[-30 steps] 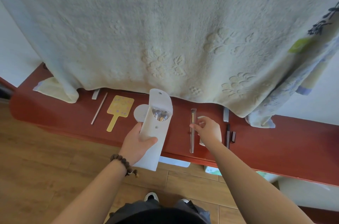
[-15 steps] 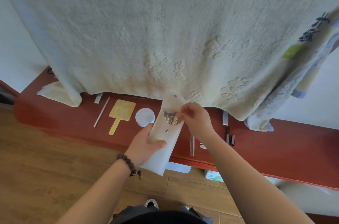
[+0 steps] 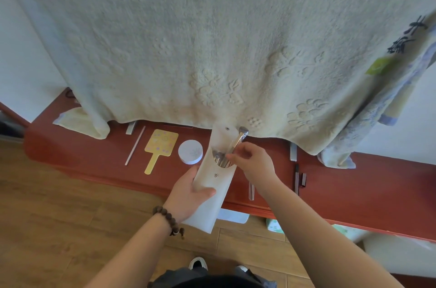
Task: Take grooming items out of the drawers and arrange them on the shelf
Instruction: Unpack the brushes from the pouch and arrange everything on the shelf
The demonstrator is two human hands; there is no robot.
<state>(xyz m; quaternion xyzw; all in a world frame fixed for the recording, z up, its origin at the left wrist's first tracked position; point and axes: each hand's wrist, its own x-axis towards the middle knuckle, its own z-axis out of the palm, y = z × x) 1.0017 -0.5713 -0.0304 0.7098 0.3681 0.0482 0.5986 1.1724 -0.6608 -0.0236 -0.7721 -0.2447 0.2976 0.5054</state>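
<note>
My left hand (image 3: 188, 193) grips a white snap-flap pouch (image 3: 212, 181) over the front edge of the red shelf (image 3: 354, 195). Several metal tools show in the pouch's open mouth. My right hand (image 3: 254, 165) pinches one silver metal tool (image 3: 238, 140), which sticks up and out of the pouch. On the shelf lie a yellow hand mirror (image 3: 160, 146), a round white case (image 3: 190, 152), a thin pale stick (image 3: 135, 146), a clear slim tube (image 3: 251, 191) partly hidden by my right wrist, and dark slim items (image 3: 299, 177).
A large cream towel (image 3: 212, 40) hangs over the back of the shelf and hides its rear part. A patterned cloth (image 3: 377, 110) hangs at the right. Wooden floor (image 3: 59, 217) lies below. Light boxes (image 3: 273, 226) sit under the shelf edge.
My right hand left the shelf, reached into the pouch mouth, and now draws a silver tool upward out of it. The pouch flap has opened back.
</note>
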